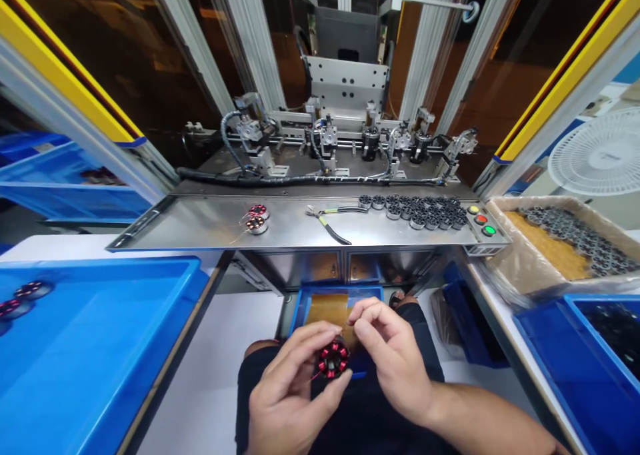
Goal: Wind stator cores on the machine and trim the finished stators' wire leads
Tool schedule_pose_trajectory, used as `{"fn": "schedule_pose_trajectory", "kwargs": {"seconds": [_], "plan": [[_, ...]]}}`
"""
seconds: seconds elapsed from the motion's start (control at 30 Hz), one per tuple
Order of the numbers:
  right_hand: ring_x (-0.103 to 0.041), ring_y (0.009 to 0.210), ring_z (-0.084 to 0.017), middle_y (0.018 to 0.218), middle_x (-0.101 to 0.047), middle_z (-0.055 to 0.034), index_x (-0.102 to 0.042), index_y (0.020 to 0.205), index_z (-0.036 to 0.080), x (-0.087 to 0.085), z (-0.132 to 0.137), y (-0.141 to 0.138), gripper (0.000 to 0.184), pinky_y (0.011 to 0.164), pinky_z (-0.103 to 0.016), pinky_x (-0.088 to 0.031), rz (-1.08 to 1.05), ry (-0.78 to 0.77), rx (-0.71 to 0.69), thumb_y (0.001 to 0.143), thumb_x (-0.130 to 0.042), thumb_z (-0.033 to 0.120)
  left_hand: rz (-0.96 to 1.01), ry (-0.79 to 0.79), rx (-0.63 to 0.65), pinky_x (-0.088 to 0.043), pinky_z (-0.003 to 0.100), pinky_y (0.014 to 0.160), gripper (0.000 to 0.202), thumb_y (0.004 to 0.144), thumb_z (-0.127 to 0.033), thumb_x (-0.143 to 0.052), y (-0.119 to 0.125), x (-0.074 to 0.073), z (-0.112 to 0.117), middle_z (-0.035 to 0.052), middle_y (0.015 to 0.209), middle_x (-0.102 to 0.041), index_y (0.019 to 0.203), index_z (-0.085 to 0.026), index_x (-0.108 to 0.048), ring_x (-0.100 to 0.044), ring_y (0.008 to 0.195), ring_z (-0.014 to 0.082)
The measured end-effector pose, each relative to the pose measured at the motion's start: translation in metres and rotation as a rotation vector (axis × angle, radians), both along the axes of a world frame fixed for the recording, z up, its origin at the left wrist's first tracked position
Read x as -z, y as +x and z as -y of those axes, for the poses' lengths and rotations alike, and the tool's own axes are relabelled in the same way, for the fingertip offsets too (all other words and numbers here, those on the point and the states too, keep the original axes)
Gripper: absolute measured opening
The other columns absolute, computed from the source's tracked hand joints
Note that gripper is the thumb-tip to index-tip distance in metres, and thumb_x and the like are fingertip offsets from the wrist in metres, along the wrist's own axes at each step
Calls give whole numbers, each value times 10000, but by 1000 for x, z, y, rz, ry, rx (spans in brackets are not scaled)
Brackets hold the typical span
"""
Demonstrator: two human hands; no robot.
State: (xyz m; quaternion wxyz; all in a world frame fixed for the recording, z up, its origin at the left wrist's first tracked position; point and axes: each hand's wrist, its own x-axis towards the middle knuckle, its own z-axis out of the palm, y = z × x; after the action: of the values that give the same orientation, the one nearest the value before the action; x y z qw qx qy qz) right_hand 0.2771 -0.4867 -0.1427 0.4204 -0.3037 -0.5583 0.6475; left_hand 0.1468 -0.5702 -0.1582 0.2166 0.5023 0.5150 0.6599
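Note:
Above the lap, my left hand (295,388) grips a small round motor stator (333,358) between thumb and fingers. Its ring of red wire coils faces up toward me, and a thin red wire sticks out at its lower left. Just to the right, my right hand (393,355) is closed in a pinch near the stator's upper edge. Whatever its fingertips hold, possibly a fine wire, is too small to make out. Beneath both hands is a blue tray (300,303) with a brown sheet (327,307) in it.
On the metal ledge lie two wound stators (257,225), cutting pliers (327,225) and many dark cores (425,212). Push buttons (481,220) sit at its right end, before a machine with clamps (370,142). Blue bins (100,348) and a lined box (545,242) flank me.

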Motion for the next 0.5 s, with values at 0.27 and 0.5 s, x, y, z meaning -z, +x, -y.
{"fn": "schedule_pose_trajectory", "kwargs": {"seconds": [0.27, 0.5], "plan": [[-545, 850, -176, 969, -573, -51, -624, 988, 212, 22, 4, 12, 294, 793, -320, -460, -173, -4, 43, 938, -578, 498, 132, -47, -56, -636, 283, 794, 368, 716, -73, -780, -9, -3, 2, 70, 1032, -717, 1043, -239, -746, -712, 996, 225], [-537, 716, -146, 765, -588, -20, -614, 752, 190, 8, 11, 10, 204, 678, -286, -425, 26, 173, -88, 901, -671, 318, 120, -73, -39, -618, 261, 825, 362, 713, -91, -790, -6, -4, 3, 68, 1038, -717, 1039, -244, -748, -717, 986, 212]]}}
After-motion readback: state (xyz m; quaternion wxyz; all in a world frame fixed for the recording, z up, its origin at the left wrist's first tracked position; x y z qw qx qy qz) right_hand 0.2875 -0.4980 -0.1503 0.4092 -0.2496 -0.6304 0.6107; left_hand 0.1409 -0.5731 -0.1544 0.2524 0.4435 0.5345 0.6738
